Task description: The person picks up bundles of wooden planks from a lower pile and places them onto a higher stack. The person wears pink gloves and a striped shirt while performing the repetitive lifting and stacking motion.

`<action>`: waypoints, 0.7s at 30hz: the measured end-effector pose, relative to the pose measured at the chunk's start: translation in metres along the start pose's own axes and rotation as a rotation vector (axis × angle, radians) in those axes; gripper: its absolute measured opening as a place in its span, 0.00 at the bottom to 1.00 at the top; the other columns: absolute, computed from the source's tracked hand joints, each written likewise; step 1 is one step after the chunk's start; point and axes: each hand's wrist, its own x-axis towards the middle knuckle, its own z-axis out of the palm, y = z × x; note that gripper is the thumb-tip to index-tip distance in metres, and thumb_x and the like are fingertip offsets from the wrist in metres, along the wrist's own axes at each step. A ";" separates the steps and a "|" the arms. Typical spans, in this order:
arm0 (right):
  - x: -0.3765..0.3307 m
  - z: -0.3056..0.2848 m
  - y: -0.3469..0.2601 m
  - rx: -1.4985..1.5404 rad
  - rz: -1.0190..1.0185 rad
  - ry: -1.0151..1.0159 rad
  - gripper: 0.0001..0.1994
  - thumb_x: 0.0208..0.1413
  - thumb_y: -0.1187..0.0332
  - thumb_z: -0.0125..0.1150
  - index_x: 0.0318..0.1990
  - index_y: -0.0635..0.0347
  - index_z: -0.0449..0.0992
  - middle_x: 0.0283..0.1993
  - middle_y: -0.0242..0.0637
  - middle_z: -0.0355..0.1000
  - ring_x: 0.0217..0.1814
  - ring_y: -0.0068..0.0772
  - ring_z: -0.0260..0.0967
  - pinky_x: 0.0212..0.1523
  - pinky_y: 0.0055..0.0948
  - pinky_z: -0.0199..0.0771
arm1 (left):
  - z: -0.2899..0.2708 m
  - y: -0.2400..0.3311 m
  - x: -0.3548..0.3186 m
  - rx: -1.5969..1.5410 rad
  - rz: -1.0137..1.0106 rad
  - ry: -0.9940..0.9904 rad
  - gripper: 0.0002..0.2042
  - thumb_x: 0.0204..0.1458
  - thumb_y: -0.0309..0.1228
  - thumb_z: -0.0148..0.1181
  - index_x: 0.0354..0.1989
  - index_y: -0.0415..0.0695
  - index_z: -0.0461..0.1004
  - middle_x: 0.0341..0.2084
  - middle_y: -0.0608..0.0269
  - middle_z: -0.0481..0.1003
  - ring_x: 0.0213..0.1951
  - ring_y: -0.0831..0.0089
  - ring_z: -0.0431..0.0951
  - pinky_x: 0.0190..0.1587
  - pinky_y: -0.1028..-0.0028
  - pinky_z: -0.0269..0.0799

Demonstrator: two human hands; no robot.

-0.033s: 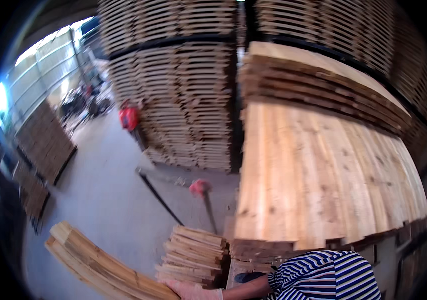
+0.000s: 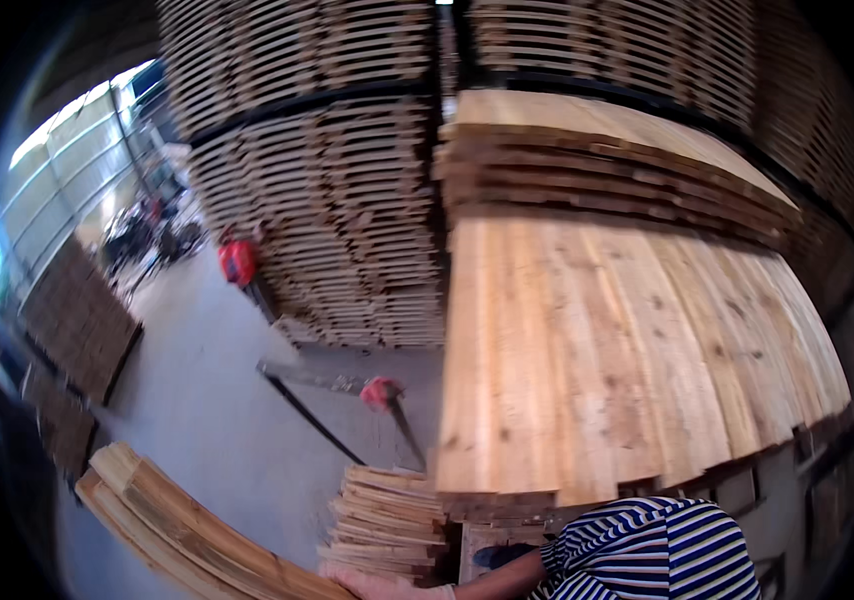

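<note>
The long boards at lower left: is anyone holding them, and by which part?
A gloved hand appears to hold the boards by their nearer portion, at the picture's lower edge, which cuts off the exact grip.

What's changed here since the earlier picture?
Mostly just the view: the wide panel and the red object on the left now sit slightly further left in the picture. The far end of the planks has also slipped a little left in view. Nothing was visibly taken up or let go: the hand still holds the planks.
</note>
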 end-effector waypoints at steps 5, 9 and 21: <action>-0.067 -0.014 -0.113 0.315 -0.113 0.260 0.42 0.42 0.60 0.77 0.66 0.64 0.66 0.56 0.50 0.75 0.63 0.46 0.71 0.63 0.39 0.71 | 0.022 0.109 0.023 0.445 0.240 -0.345 0.41 0.42 0.36 0.70 0.67 0.37 0.60 0.56 0.50 0.70 0.56 0.55 0.73 0.60 0.56 0.71; -0.089 -0.045 -0.130 0.406 -0.580 0.564 0.42 0.49 0.56 0.73 0.69 0.62 0.60 0.57 0.48 0.73 0.64 0.41 0.68 0.63 0.38 0.69 | 0.070 0.196 0.008 0.683 0.518 -0.614 0.43 0.41 0.39 0.72 0.67 0.37 0.60 0.55 0.50 0.71 0.55 0.55 0.73 0.59 0.57 0.71; -0.443 -0.248 -0.320 -0.193 -0.283 0.998 0.37 0.49 0.53 0.77 0.58 0.72 0.71 0.52 0.47 0.74 0.59 0.40 0.69 0.62 0.37 0.69 | 0.211 0.259 -0.110 0.641 0.800 -1.233 0.53 0.26 0.48 0.83 0.63 0.36 0.63 0.51 0.48 0.75 0.53 0.57 0.77 0.57 0.62 0.73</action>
